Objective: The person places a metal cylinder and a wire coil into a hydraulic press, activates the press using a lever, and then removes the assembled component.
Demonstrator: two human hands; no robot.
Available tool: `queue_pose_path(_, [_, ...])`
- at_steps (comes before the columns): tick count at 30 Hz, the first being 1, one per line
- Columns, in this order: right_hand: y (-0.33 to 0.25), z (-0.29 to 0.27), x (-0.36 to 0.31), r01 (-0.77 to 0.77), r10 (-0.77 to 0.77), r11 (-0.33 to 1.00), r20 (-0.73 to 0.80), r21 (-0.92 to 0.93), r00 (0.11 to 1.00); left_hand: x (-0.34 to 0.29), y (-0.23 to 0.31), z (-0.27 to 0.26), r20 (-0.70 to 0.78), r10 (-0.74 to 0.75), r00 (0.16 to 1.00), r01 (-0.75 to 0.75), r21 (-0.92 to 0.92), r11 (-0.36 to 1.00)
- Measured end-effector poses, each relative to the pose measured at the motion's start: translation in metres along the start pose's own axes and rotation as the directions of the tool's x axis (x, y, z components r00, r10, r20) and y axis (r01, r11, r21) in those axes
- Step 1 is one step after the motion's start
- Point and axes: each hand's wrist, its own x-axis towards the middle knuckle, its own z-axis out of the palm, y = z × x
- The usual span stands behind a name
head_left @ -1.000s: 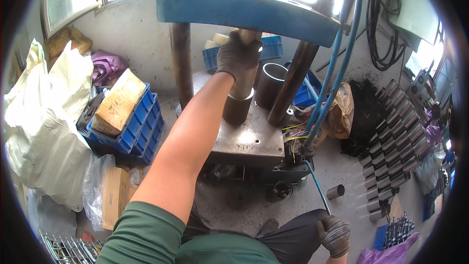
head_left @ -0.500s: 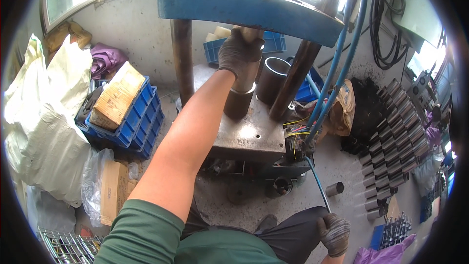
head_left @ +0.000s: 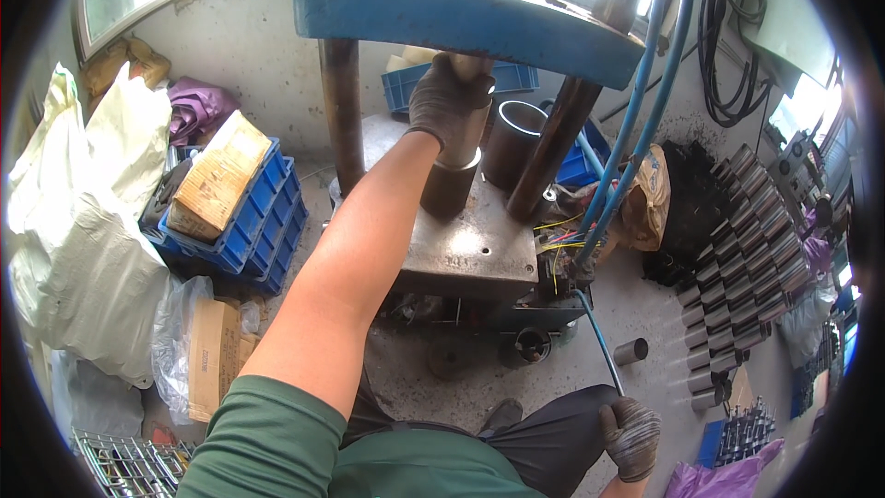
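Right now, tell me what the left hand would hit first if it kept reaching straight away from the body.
The left hand already grips the pale cylinder; straight beyond it, probably the blue crate by the wall, though depth is unclear.

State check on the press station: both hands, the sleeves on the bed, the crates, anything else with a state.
left hand: gloved, gripped on the tan insert
tan insert: upright, seated in the dark sleeve
dark sleeve: upright on the press bed
press bed: carries two sleeves
second sleeve: upright, open-topped
right hand: gloved, gripping a thin rod
blue crates: stacked, cardboard box on top
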Motion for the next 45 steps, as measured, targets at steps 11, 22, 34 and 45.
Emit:
queue_pose_path(11, [0.001,0.005,-0.001,0.035,-0.033,0.999,-0.110,0.009,0.993,-0.012,-0.001,-0.003,0.005,0.035,0.999,-0.034,-0.058,0.998])
queue_pose_path(22, [-0.002,-0.008,0.008,0.064,-0.064,0.998,-0.022,0.003,0.998,0.002,-0.051,0.042,-0.045,0.491,0.870,-0.465,0.257,0.847])
queue_pose_path(34, [-0.021,-0.092,0.219,0.480,-0.585,0.811,-0.497,-0.335,0.640,0.006,-0.043,0.024,0.018,0.510,0.860,-0.509,0.113,0.853])
queue_pose_path(45, [-0.017,-0.097,0.278,0.273,-0.324,0.946,-0.480,-0.174,0.815,0.001,-0.007,-0.004,-0.029,0.584,0.812,-0.573,-0.236,0.785])
